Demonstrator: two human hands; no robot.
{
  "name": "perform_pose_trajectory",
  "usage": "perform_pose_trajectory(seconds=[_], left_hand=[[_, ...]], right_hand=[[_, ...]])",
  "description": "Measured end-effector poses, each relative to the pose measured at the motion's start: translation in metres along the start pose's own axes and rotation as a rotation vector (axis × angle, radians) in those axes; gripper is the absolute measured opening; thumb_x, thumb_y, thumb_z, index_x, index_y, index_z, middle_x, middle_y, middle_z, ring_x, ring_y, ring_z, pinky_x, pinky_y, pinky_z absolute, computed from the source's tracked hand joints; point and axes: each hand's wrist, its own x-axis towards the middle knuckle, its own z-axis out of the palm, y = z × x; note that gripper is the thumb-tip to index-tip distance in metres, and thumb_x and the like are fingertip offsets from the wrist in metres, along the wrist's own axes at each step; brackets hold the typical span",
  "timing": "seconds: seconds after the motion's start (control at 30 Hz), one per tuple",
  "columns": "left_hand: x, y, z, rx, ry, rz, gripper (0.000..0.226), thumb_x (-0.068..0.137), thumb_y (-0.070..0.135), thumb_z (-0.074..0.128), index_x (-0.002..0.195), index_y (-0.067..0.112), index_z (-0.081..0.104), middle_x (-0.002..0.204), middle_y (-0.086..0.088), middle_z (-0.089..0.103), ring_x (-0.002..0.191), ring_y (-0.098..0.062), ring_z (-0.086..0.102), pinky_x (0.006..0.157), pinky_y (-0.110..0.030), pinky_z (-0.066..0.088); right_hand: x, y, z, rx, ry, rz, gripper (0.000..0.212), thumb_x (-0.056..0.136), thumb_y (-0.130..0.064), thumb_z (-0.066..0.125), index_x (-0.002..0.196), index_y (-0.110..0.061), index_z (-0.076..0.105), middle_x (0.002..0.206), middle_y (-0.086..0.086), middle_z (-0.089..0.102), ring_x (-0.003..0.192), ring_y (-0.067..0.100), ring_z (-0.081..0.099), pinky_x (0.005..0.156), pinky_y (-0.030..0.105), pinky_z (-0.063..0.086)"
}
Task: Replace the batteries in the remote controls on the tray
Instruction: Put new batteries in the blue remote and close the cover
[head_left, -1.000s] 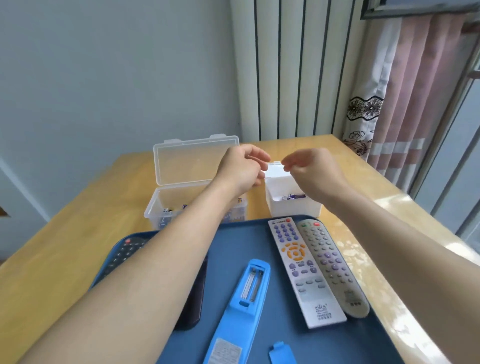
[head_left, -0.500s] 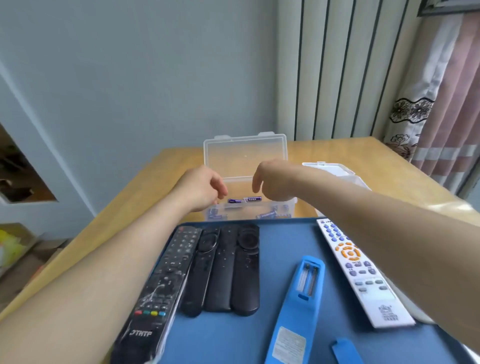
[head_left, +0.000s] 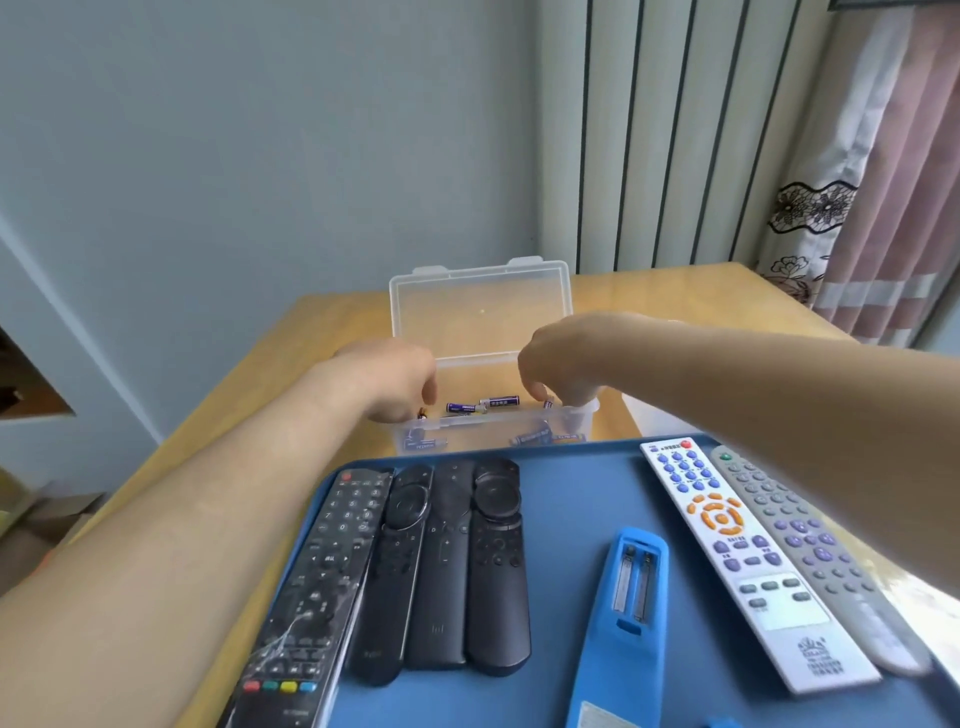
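My left hand (head_left: 395, 384) and my right hand (head_left: 561, 364) both reach down into an open clear plastic box (head_left: 493, 434) holding several purple batteries (head_left: 483, 404). The right fingertips close around the end of one battery (head_left: 548, 402). The left fingers are curled over the box's left end, and what they touch is hidden. On the blue tray (head_left: 566, 499) a blue remote (head_left: 631, 587) lies face down with its battery bay open and empty. Its loose blue cover (head_left: 722, 722) shows at the bottom edge.
Several black remotes (head_left: 441, 561) lie side by side on the tray's left, and a white remote (head_left: 727, 545) and a grey remote (head_left: 810, 545) on its right. A white box (head_left: 649, 415) is partly hidden behind my right arm. The wooden table (head_left: 322, 332) meets the wall behind.
Both hands moved left from above the white box to the clear box and dipped their fingers among the batteries. The camera turned left, bringing the black remotes into view.
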Motion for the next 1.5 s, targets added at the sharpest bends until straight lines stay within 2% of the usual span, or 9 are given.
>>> perform_pose_trajectory(seconds=[0.23,0.47,0.57,0.67,0.8,1.1,1.2,1.37,1.5], left_hand=[[0.006,0.005,-0.003,0.126,-0.031,0.026,0.022,0.085,0.029,0.071,0.106,0.032,0.068,0.108,0.010,0.066,0.096,-0.019,0.061,0.076,-0.031,0.053],[0.011,0.006,0.001,0.154,0.036,0.085,0.022,0.088,0.012,0.063,0.085,0.033,0.065,0.088,0.008,0.059,0.083,-0.018,0.057,0.062,-0.029,0.047],[0.013,0.003,0.003,0.087,0.026,0.095,0.026,0.086,0.008,0.063,0.077,0.033,0.061,0.079,0.011,0.055,0.081,-0.017,0.057,0.064,-0.027,0.047],[0.015,0.003,0.004,-0.018,0.015,0.094,0.025,0.084,0.012,0.068,0.068,0.029,0.059,0.075,0.013,0.059,0.078,-0.015,0.058,0.059,-0.024,0.044],[0.014,0.010,0.003,-0.110,0.034,0.104,0.018,0.081,0.015,0.071,0.071,0.026,0.061,0.077,0.009,0.062,0.076,-0.015,0.059,0.063,-0.028,0.049],[0.018,0.019,-0.002,0.000,0.003,0.120,0.013,0.083,0.014,0.065,0.092,0.022,0.069,0.084,0.004,0.066,0.079,-0.018,0.062,0.061,-0.030,0.052],[0.017,0.020,-0.004,0.005,-0.024,0.116,0.006,0.079,0.023,0.069,0.080,0.018,0.068,0.074,0.003,0.063,0.068,-0.018,0.058,0.056,-0.028,0.046],[0.015,0.024,-0.003,0.022,-0.022,0.089,0.025,0.078,0.018,0.067,0.059,0.015,0.052,0.062,0.000,0.051,0.056,-0.019,0.043,0.048,-0.027,0.036],[0.008,0.016,-0.006,-0.102,0.007,0.114,0.028,0.077,0.020,0.070,0.057,0.017,0.052,0.056,0.001,0.048,0.055,-0.019,0.042,0.048,-0.027,0.033]], right_hand=[[0.002,-0.001,-0.002,-0.022,-0.013,-0.049,0.039,0.092,-0.001,0.050,0.125,-0.019,0.063,0.121,0.007,0.059,0.084,0.022,0.050,0.057,0.024,0.037],[0.010,-0.004,0.004,0.093,0.098,-0.080,0.034,0.089,-0.001,0.045,0.101,-0.020,0.070,0.095,0.002,0.061,0.084,0.025,0.052,0.060,0.027,0.041],[0.014,-0.006,0.005,0.215,0.115,-0.058,0.030,0.091,-0.008,0.044,0.105,-0.013,0.070,0.107,0.008,0.067,0.094,0.029,0.059,0.078,0.035,0.053],[0.016,-0.006,0.005,0.300,0.103,-0.092,0.030,0.092,-0.009,0.048,0.100,-0.022,0.073,0.109,0.003,0.066,0.097,0.026,0.060,0.089,0.040,0.054],[0.015,-0.012,0.002,0.348,0.135,-0.106,0.031,0.093,-0.009,0.050,0.104,-0.026,0.074,0.099,-0.003,0.059,0.089,0.020,0.056,0.081,0.032,0.053],[0.034,-0.028,0.000,0.410,0.145,-0.034,0.025,0.094,-0.015,0.053,0.111,-0.009,0.071,0.102,0.008,0.066,0.081,0.024,0.055,0.077,0.035,0.051],[0.035,-0.031,0.001,0.498,0.187,-0.018,0.023,0.094,-0.015,0.053,0.109,-0.007,0.069,0.092,0.009,0.064,0.075,0.024,0.052,0.067,0.032,0.046],[0.038,-0.036,0.000,0.526,0.210,0.027,0.008,0.093,-0.014,0.054,0.092,-0.009,0.060,0.071,0.003,0.052,0.065,0.022,0.048,0.051,0.028,0.037],[0.036,-0.035,0.000,0.635,0.226,0.043,0.019,0.090,-0.021,0.065,0.099,-0.005,0.070,0.081,0.008,0.066,0.064,0.021,0.053,0.060,0.029,0.047]])
